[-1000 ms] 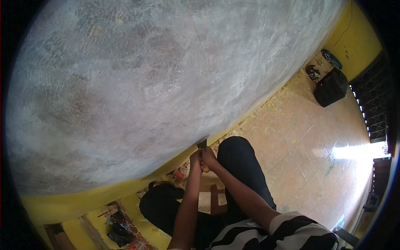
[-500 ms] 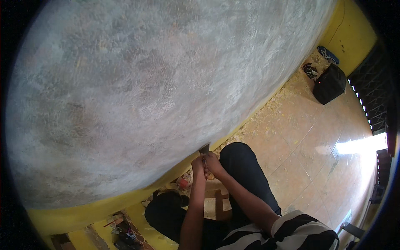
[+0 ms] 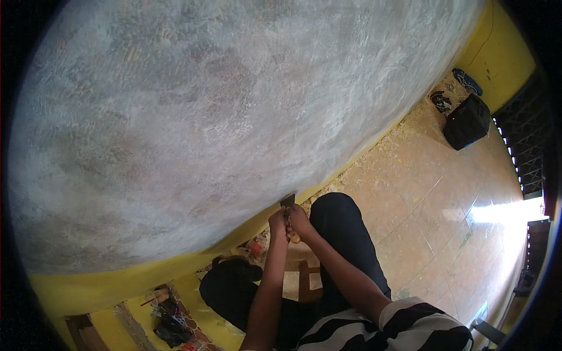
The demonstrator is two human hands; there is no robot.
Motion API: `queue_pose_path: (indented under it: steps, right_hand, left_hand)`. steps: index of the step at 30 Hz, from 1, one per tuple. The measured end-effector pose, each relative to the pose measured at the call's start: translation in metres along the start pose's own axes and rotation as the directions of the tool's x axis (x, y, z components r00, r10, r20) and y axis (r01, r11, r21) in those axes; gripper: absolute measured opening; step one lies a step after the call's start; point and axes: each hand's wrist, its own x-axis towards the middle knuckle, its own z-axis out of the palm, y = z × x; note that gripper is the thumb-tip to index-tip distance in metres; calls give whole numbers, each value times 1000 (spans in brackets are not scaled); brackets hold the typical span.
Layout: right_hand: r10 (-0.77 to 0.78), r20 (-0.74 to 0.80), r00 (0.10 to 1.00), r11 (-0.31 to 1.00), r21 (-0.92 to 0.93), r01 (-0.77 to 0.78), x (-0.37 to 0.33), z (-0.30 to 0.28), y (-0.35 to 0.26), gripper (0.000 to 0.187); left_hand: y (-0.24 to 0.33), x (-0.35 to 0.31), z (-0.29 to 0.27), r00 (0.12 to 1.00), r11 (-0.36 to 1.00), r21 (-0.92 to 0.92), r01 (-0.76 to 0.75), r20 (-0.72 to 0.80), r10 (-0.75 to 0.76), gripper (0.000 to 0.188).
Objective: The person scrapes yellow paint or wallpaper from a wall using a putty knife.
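Note:
Both my hands grip one scraper (image 3: 288, 200), which has a flat dark blade and a light wooden handle. My left hand (image 3: 278, 223) is wrapped round it, with my right hand (image 3: 299, 221) closed beside it. The handle's end (image 3: 295, 238) sticks out below my fingers. At the base of the wall (image 3: 175, 146), the blade lies against the edge where the whitish-grey patchy surface meets a yellow strip (image 3: 246, 232). Much of the handle is hidden by my fingers.
My dark-trousered knees are bent on either side of my arms, above a wooden piece (image 3: 305, 284). Pale flakes litter the tiled floor (image 3: 404, 216) along the wall. A black speaker-like box (image 3: 467, 121) and shoes (image 3: 440, 102) stand far right; a black bag (image 3: 171, 330) lies lower left.
The whole view has shifted slightly. My two hands and the scraper sit a little higher along the wall's lower edge, and more of the blade shows. The grip is the same.

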Motion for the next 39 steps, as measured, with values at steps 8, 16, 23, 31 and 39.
queue_pose_path:
  steps: [8, 16, 23, 31, 39]
  right_hand:
    - [0, -6, 1000, 993, -122, -1, 13, 2, 20, 18]
    - [-2, -32, 999, 989, -149, -2, 11, 7, 19, 21]
    - [-17, -75, 997, 978, -207, 1, 24, 4, 29, 21]
    - [-58, -134, 989, 963, -270, 19, 29, 4, 31, 19]
    - [62, -63, 996, 997, -48, -65, 6, 8, 8, 16]
  left_hand:
    - [-3, 3, -10, 999, 998, -61, 13, 35, -11, 35]
    - [-1, 5, -12, 999, 998, -50, 45, -9, -46, 36]
    - [-15, 38, -16, 999, 999, 13, 38, -27, -37, 34]
    - [0, 19, -8, 1000, 999, -50, -6, 27, 8, 32]
    - [-1, 9, -6, 998, 996, -72, 57, 32, -55, 30]
